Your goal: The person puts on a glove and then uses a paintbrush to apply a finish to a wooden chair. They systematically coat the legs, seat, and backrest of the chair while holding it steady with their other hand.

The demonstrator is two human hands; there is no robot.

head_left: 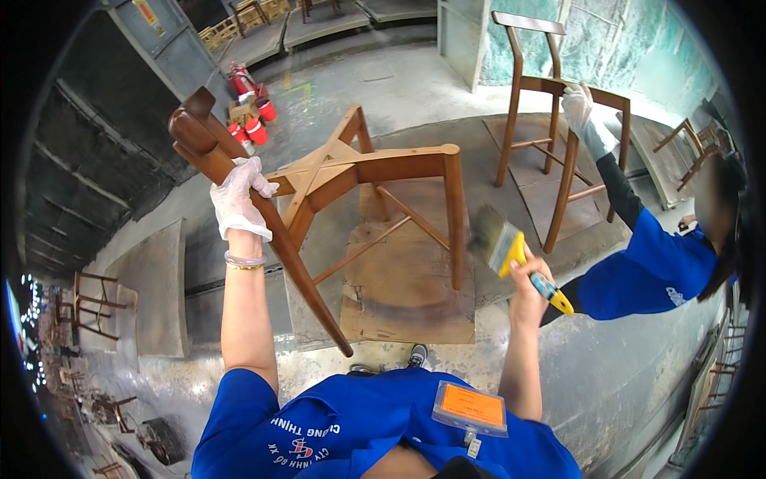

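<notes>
We are gripping the tipped wooden chair (359,184) by one dark leg, left hand (237,199) clenched around it, chair raised over the cardboard sheet (407,295). Right hand (527,275) is clasping a yellow-handled brush (511,251). Chair judged rigid, moderately heavy; wet finish likely slippery, so legs suit holding.

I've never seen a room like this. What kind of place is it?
Probably a furniture workshop. The left hand tilts a bare wooden chair, the right hand holds a paintbrush, and more chair frames stand around.
</notes>
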